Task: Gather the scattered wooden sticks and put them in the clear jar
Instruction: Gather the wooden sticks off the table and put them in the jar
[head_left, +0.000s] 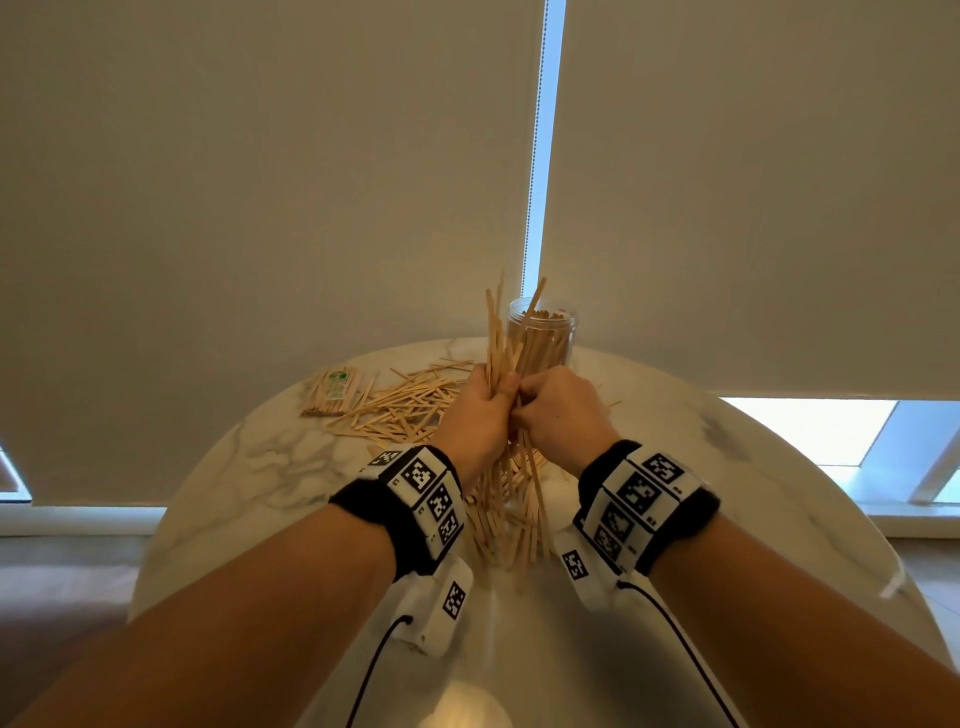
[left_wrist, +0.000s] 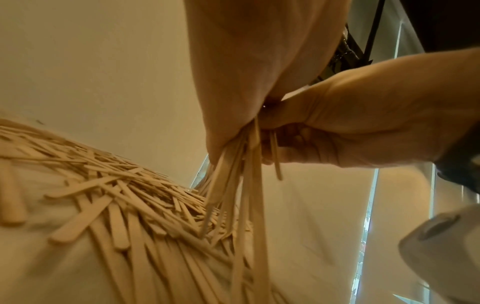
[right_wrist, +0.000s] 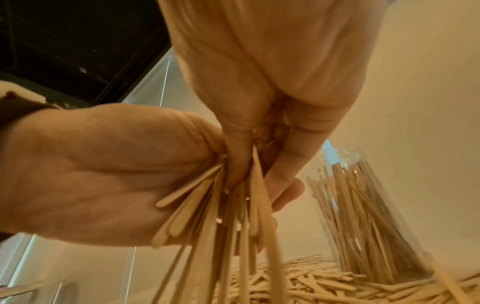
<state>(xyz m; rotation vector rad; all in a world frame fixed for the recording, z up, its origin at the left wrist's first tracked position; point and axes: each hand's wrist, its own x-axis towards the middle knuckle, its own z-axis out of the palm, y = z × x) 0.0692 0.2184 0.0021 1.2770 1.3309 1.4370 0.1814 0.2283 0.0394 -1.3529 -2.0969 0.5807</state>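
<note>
Wooden sticks (head_left: 501, 384) are held as an upright bundle above the middle of the round marble table (head_left: 249, 467), gripped by both hands at once. From the head view, the left hand (head_left: 475, 413) is seen curled round the bundle with its thumb across the front, and the right hand (head_left: 563, 415) is closed against the same bundle from the other side, the two hands touching. Stick tips are shown fanning out above the fists and below them, down to the tabletop.

Only in the head view is the whole layout given: loose sticks (head_left: 400, 402) are scattered toward the table's far left edge, beside a flat wrapped packet of sticks (head_left: 337, 392), and the clear jar (head_left: 543, 335) stands upright at the far edge, just behind the hands, already partly filled.

Details hidden from above are supplied by the wrist views. In the left wrist view the underside of the grip is shown, with stick ends hanging from the closed fingers (left_wrist: 293, 142) over the scattered heap (left_wrist: 124, 195). In the right wrist view the jar's wall (right_wrist: 363, 216) and the leaning sticks inside it are shown close by, standing among sticks lying on the table
</note>
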